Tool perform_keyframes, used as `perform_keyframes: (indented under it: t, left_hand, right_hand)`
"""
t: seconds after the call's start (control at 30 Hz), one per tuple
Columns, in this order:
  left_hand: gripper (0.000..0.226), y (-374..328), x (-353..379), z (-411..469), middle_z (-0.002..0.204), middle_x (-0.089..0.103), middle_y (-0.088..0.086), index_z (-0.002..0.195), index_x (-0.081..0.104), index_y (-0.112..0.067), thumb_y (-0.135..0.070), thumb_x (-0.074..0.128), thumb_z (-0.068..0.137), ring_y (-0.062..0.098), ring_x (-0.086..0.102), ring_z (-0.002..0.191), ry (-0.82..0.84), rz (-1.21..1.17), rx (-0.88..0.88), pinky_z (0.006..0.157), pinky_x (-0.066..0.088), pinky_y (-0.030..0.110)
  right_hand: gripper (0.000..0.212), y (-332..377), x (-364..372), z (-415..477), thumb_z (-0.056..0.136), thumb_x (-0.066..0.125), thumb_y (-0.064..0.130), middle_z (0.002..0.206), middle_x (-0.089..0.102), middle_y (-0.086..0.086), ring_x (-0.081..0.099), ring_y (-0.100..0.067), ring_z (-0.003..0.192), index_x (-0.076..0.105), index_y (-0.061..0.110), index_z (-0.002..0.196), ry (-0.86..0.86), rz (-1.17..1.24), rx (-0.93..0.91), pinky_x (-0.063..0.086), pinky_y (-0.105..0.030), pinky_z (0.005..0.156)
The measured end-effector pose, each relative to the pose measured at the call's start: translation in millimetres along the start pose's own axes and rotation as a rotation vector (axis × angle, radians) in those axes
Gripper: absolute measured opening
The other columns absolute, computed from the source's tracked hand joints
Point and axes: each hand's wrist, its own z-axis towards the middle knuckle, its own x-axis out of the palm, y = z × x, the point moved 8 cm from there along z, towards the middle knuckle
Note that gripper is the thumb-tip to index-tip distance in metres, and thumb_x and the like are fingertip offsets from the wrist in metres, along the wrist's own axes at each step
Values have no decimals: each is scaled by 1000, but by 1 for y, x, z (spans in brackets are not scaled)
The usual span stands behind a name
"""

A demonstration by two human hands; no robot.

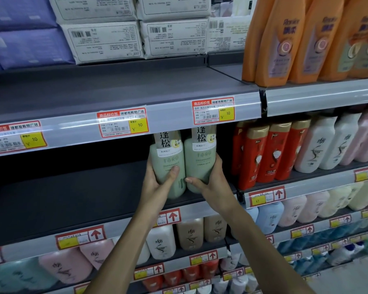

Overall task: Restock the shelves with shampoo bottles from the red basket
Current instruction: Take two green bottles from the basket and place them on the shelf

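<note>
Dark shelf [72,198], left hand [156,186] grips left bottle [168,160], right hand [214,183] right bottle [200,162]

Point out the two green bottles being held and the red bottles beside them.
left green bottle [167,162]: head view, on its green body below the white label.
right green bottle [201,158]: head view, on the printed front of its body.
red bottles [278,168]: head view, on the red front of one in the row.
</note>
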Motion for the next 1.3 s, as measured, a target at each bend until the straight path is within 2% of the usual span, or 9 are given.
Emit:
perform_keyframes:
  t: [0.1, 0.2, 0.37, 0.5, 0.67, 0.83, 0.97, 1.13, 1.3]
  left_hand:
    - [72, 2, -2, 0, 127, 67, -16, 147, 40, -32, -32, 72, 82, 3, 64, 117, 3, 7, 3, 93, 56, 24]
    - [75, 0, 0, -1, 123, 69, -16, 146, 41, -30, -31, 74, 78, 3, 64, 116, 6, -1, 13, 90, 56, 21]
    - [79, -12, -7, -10, 135, 63, -15, 148, 42, -28, -51, 77, 81, 3, 58, 126, -56, -8, 31, 97, 52, 22]
    - [102, -32, -19, -36, 161, 30, -18, 157, 27, -31, -70, 69, 72, -6, 31, 143, -137, 0, -9, 104, 33, 13]
    - [85, -71, -4, -85, 151, 42, -29, 147, 41, -42, -73, 69, 73, -11, 34, 140, 8, 143, 39, 114, 29, 26]
    - [135, -62, 22, -106, 141, 58, -12, 133, 54, -28, -92, 72, 16, 6, 49, 135, 35, -234, -184, 119, 31, 39]
    - [130, -47, 44, -125, 145, 56, -7, 144, 48, -21, -93, 66, 37, 7, 51, 134, 73, -291, -276, 116, 35, 38]
    - [132, -18, 71, -144, 139, 61, -13, 139, 52, -24, -90, 75, 26, 3, 55, 130, 129, -284, -318, 115, 35, 37]
    - [134, 17, 108, -166, 143, 59, -7, 140, 49, -24, -89, 72, 26, 5, 54, 131, 140, -284, -419, 112, 37, 30]
  right_hand:
    - [102, -3, -1, -3, 77, 85, 18, 143, 47, 6, 46, -4, 133, 17, 22, 153, 4, 17, 34, 47, -15, 100]
    - [118, -3, -1, -11, 71, 87, 33, 148, 46, 8, 45, -5, 136, 6, 28, 157, -2, 25, 90, 46, -34, 109]
    - [113, 20, -13, -35, 80, 74, 50, 153, 28, 21, 29, 3, 141, -5, 29, 158, 7, 100, 189, 31, -26, 115]
    - [101, 34, -48, -74, 73, 55, 76, 158, 27, 20, 28, -1, 143, 10, 42, 156, -41, 164, 251, 29, -32, 114]
    - [82, 20, -87, -98, 47, 57, 93, 144, 50, 24, 48, 1, 130, 48, 65, 123, -115, 322, 353, 30, -35, 115]
    - [122, 51, -114, -143, 19, 64, 96, 123, 66, 21, 58, 1, 120, 51, 40, 127, -179, 489, 263, 40, -27, 105]
    - [140, 37, -130, -167, 13, 63, 96, 140, 59, 5, 53, -11, 131, 45, 36, 139, -226, 526, 347, 36, -33, 113]
    - [145, 16, -144, -195, 19, 62, 98, 142, 57, 6, 52, -10, 133, 40, 31, 146, -246, 470, 374, 37, -30, 110]
    - [126, -18, -165, -231, 42, 50, 96, 142, 56, 7, 53, -7, 129, 38, 30, 148, -300, 444, 469, 35, -34, 116]
